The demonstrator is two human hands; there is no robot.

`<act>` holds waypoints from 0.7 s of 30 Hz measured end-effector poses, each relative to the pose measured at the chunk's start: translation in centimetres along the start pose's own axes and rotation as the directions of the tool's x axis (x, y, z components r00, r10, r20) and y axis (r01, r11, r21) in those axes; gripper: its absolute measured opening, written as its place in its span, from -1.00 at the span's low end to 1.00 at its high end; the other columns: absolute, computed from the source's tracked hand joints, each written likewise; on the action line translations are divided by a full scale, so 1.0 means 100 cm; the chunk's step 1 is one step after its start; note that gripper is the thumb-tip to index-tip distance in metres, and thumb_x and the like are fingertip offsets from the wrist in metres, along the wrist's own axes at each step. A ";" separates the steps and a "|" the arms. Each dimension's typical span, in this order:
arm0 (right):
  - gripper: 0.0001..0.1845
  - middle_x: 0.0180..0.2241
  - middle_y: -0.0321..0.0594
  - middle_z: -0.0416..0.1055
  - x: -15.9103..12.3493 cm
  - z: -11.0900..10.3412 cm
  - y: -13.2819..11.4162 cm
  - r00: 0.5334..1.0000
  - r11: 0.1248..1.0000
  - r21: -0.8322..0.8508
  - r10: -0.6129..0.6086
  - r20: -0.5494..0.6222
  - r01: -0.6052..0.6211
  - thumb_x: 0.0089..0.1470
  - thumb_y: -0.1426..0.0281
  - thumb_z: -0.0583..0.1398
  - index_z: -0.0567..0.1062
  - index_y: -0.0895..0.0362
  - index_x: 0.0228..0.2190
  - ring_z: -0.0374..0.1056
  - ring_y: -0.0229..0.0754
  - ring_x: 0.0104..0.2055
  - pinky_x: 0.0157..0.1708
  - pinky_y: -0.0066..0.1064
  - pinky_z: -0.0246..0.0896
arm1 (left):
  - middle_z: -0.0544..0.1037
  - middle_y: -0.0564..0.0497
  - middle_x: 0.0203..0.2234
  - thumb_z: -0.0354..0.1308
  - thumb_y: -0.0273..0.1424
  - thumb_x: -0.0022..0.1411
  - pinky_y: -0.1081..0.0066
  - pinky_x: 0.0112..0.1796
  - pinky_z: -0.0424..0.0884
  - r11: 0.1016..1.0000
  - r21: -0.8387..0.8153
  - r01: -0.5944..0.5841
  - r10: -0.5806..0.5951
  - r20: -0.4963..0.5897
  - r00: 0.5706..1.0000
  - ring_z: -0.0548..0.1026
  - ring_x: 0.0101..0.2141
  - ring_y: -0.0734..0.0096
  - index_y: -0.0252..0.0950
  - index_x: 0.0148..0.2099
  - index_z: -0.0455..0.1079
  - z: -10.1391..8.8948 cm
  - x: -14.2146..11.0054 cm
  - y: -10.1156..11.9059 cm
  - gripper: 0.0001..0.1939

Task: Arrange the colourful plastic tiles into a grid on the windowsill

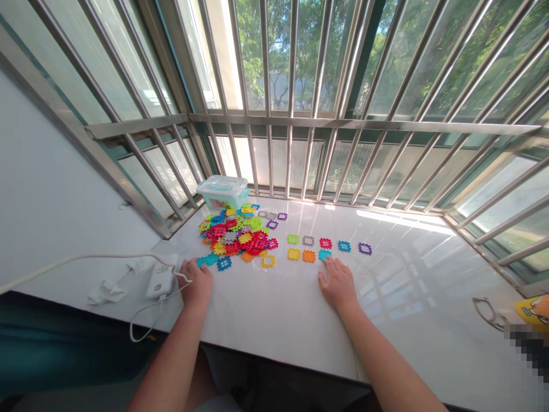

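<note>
The right hand (pixel 338 281) lies palm down on the white counter (pixel 274 315), thumb spread away from the extended fingers, fingertips at the near edge of the cyan tile (pixel 324 254). That tile ends the lower row, beside the orange tile (pixel 309 256) and the yellow tile (pixel 294 254); whether the fingers press on it cannot be determined. The upper row runs green, grey, red, blue and purple, the purple tile (pixel 365 248) outermost. The left hand (pixel 196 286) rests beside the tile pile (pixel 234 234); its fingertips are hard to make out (a white cable (pixel 184 278) crosses them), so its grip cannot be told. Lower pieces in the pile are covered by upper ones. The lidded box (pixel 223 191) stands behind, partly masked by the pile. At the right edge, a yellow object (pixel 534 309) is cut off and partly pixelated.
</note>
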State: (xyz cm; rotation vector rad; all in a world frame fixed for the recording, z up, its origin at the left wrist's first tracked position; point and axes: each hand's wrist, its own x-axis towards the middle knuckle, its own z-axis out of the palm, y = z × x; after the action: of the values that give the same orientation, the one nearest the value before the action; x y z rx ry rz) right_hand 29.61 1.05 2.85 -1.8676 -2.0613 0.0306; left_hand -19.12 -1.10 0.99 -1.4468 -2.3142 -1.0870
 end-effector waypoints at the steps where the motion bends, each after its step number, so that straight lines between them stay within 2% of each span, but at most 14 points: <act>1: -0.44 0.40 -0.08 0.24 0.000 0.000 0.000 1.000 1.000 0.000 -0.001 0.001 0.001 0.35 0.19 0.05 0.39 0.08 0.28 0.06 0.07 0.46 0.42 0.02 -0.19 | 0.44 -0.46 0.15 -0.03 -0.38 0.40 -0.20 0.27 0.21 0.999 0.005 -0.038 0.038 -0.029 0.999 0.28 0.30 -0.19 -0.42 0.18 0.36 -0.001 -0.001 0.004 -0.61; 3: -0.44 0.40 -0.08 0.24 0.000 0.000 0.000 1.000 1.000 -0.001 -0.001 0.003 0.001 0.35 0.19 0.05 0.39 0.08 0.28 0.06 0.08 0.46 0.42 0.03 -0.17 | 0.42 -0.44 0.21 -0.03 -0.36 0.43 -0.13 0.28 0.23 0.990 0.014 -0.141 0.142 -0.060 0.988 0.30 0.31 -0.13 -0.40 0.18 0.39 -0.003 -0.003 0.012 -0.61; 6: -0.44 0.40 -0.07 0.24 0.000 0.001 0.001 1.000 1.000 0.002 -0.001 0.004 0.001 0.34 0.19 0.06 0.39 0.08 0.28 0.06 0.08 0.45 0.42 0.05 -0.16 | 0.44 -0.30 0.24 -0.02 -0.36 0.44 -0.06 0.28 0.26 0.940 -0.041 -0.338 0.340 0.040 0.940 0.37 0.26 -0.03 -0.30 0.17 0.44 -0.006 -0.008 0.024 -0.64; 9: -0.44 0.41 -0.06 0.23 0.000 0.001 0.001 1.000 1.000 0.003 0.000 0.001 0.000 0.34 0.19 0.06 0.40 0.08 0.28 0.06 0.08 0.45 0.42 0.05 -0.17 | 0.53 -0.21 0.16 0.00 -0.35 0.44 -0.01 0.24 0.31 0.890 -0.080 -0.448 0.456 0.149 0.878 0.44 0.18 0.02 -0.24 0.11 0.50 -0.006 -0.010 0.031 -0.67; 11: -0.44 0.41 -0.06 0.24 0.000 0.001 0.001 1.000 1.000 0.003 -0.001 0.001 0.001 0.34 0.19 0.06 0.40 0.08 0.28 0.06 0.08 0.46 0.42 0.04 -0.17 | 0.57 -0.20 0.10 0.01 -0.32 0.44 0.01 0.21 0.34 0.883 -0.074 -0.464 0.470 0.175 0.865 0.47 0.13 0.03 -0.24 0.05 0.53 -0.005 -0.011 0.031 -0.70; 16: -0.44 0.41 -0.06 0.23 0.000 0.001 0.001 1.000 1.000 0.005 0.002 0.005 -0.002 0.35 0.19 0.06 0.39 0.09 0.28 0.05 0.06 0.46 0.42 0.04 -0.19 | 0.59 -0.19 0.05 0.06 -0.29 0.42 0.03 0.18 0.36 0.892 -0.057 -0.448 0.450 0.185 0.873 0.49 0.08 0.04 -0.22 -0.13 0.56 -0.002 -0.012 0.028 -0.75; 21: -0.45 0.41 -0.07 0.23 -0.001 -0.001 0.000 1.000 1.000 0.014 0.001 0.008 -0.001 0.35 0.20 0.05 0.39 0.07 0.28 0.04 0.06 0.46 0.43 0.03 -0.20 | 0.60 -0.17 0.05 0.09 -0.26 0.39 0.04 0.19 0.37 0.910 -0.056 -0.410 0.412 0.215 0.886 0.50 0.08 0.05 -0.18 -0.16 0.57 -0.001 -0.013 0.026 -0.76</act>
State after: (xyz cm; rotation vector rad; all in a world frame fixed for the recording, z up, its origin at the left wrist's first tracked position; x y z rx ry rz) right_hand 29.66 0.98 2.88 -1.8633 -2.0603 0.0525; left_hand -16.28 -1.37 1.62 -2.0341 -1.9867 -0.8476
